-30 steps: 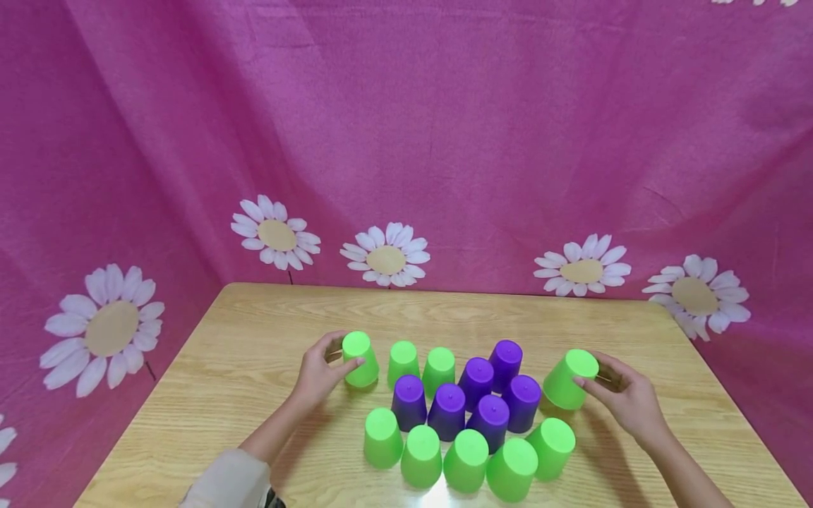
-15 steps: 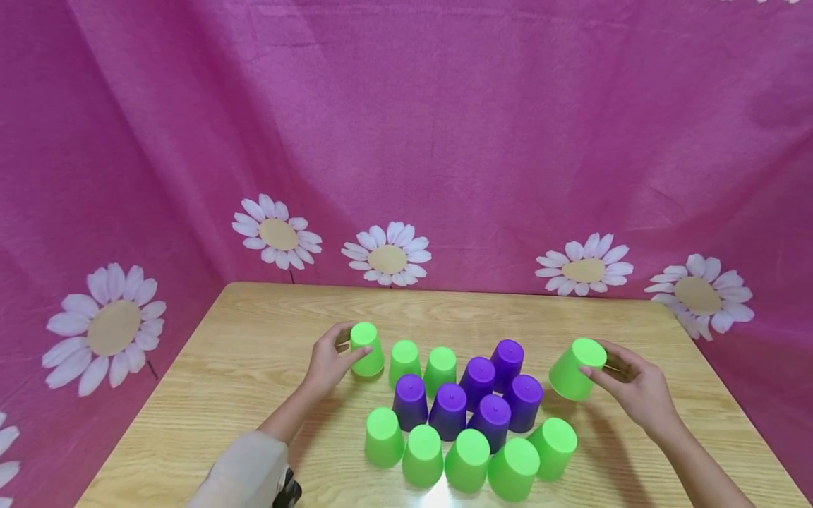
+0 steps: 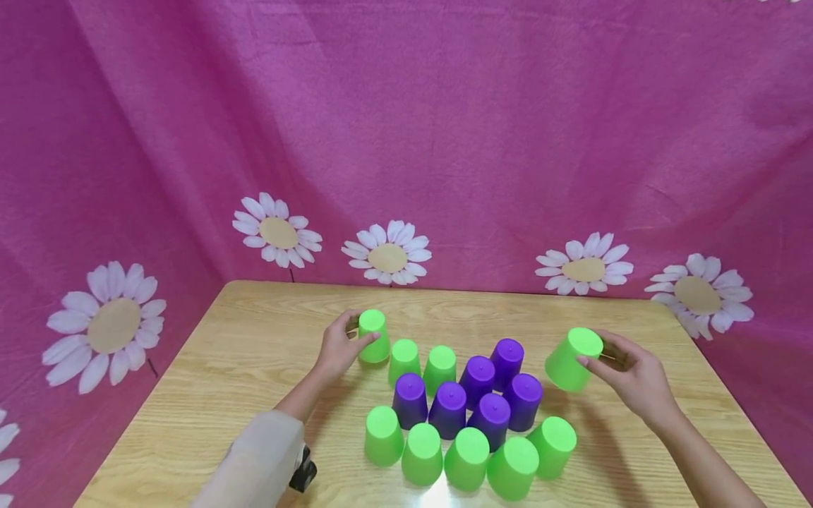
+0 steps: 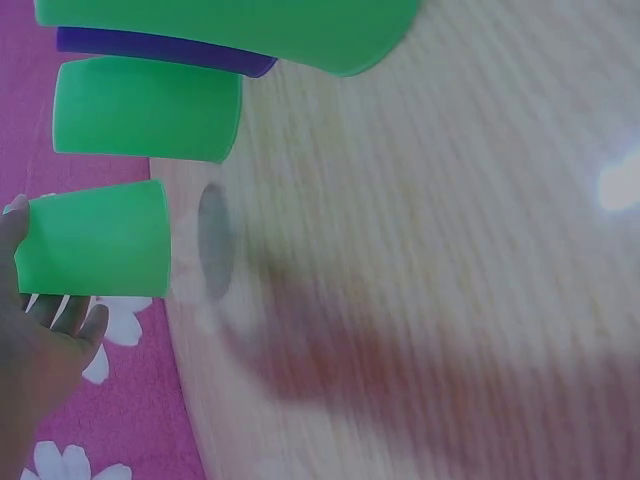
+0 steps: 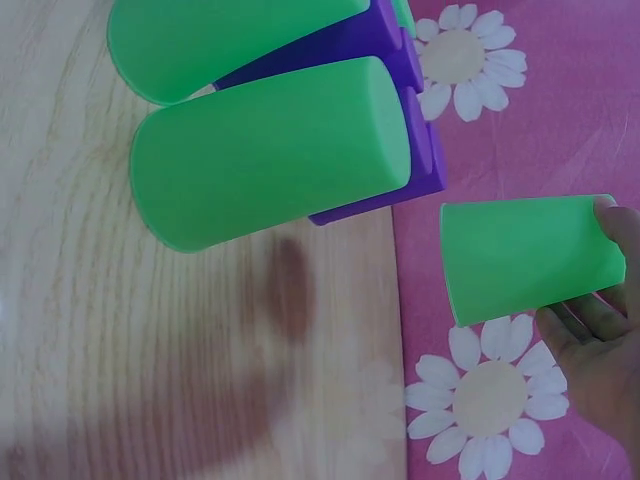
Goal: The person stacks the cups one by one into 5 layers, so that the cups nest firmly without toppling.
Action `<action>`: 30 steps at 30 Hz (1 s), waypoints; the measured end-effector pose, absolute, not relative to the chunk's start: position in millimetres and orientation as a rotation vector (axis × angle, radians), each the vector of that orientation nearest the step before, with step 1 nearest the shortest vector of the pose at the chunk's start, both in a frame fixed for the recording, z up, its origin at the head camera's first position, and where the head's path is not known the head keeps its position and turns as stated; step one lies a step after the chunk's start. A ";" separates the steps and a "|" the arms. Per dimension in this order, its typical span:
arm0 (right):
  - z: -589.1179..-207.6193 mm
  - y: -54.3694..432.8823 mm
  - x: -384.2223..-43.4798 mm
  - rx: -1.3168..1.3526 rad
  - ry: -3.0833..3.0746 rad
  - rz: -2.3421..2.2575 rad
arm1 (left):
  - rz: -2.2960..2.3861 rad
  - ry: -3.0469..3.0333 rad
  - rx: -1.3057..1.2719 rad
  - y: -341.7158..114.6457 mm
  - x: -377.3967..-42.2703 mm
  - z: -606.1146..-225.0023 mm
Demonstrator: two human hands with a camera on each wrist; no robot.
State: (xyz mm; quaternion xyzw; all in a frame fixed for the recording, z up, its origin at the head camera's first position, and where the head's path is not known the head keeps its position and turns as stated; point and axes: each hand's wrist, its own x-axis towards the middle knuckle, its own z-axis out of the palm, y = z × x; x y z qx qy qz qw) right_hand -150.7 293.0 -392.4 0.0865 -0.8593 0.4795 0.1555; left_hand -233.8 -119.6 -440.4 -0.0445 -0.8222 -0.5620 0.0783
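My left hand (image 3: pixel 337 350) grips an upside-down green cup (image 3: pixel 373 340) between thumb and fingers, behind the left end of the group. In the left wrist view a gap shows between this cup (image 4: pixel 95 240) and its shadow on the table, so it hangs just above the wood. On the other side, my right hand (image 3: pixel 638 381) pinches a second green cup (image 3: pixel 567 368), mouth down and slightly tilted, raised off the table. Between the hands stand several upside-down purple cups (image 3: pixel 447 413). Two green cups (image 3: pixel 404 363) stand beside them at the back left.
A row of several upside-down green cups (image 3: pixel 466 462) stands in front of the purple ones, nearest the person. All are on a wooden table (image 3: pixel 209 395). Behind and beside it hangs a pink cloth (image 3: pixel 406 141) with white flowers.
The left hand has carried its green cup away from the person and a little rightward. The right hand has raised its cup and moved it slightly farther back. The standing cups have not moved.
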 end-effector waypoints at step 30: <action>-358.9 248.4 -174.9 0.375 -2.413 1.509 | -1.714 -2.611 -0.099 -84.3 -266.2 -433.2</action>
